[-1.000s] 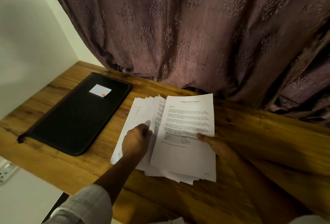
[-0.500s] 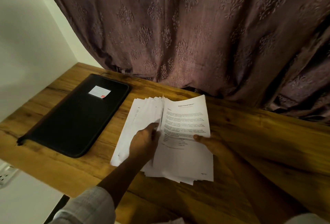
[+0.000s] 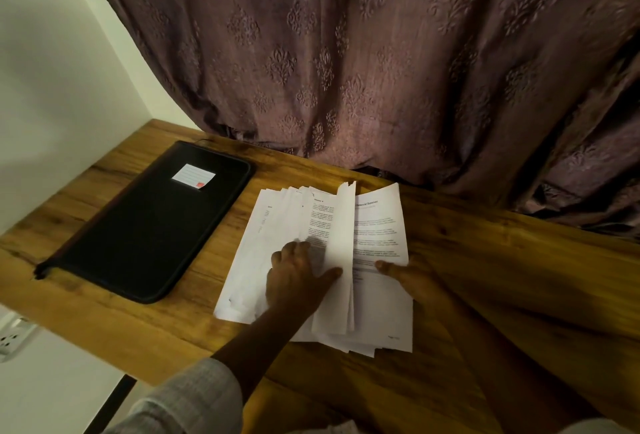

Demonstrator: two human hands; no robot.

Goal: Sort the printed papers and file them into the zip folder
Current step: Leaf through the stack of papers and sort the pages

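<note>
Black zip folder (image 3: 149, 226) is lying shut on the worktop (image 3: 519, 295), just left of the papers (image 3: 263, 243). Its long axis runs away from you, roughly in line with the sheets. Your left grip (image 3: 298, 278) is the nearer one to it, so that's the hand I'd send to the zip. At the moment it's spread open on the fanned papers, thumb against one sheet (image 3: 341, 243) that's standing up on edge. Your right grip (image 3: 412, 281) has its thumb on top of the right-hand pile, fingers hidden underneath (looks like a pinch to me). Nothing's filed as far as I can tell, and with the folder closed you can't see what's inside. I'd finish sorting, then unzip.
</note>
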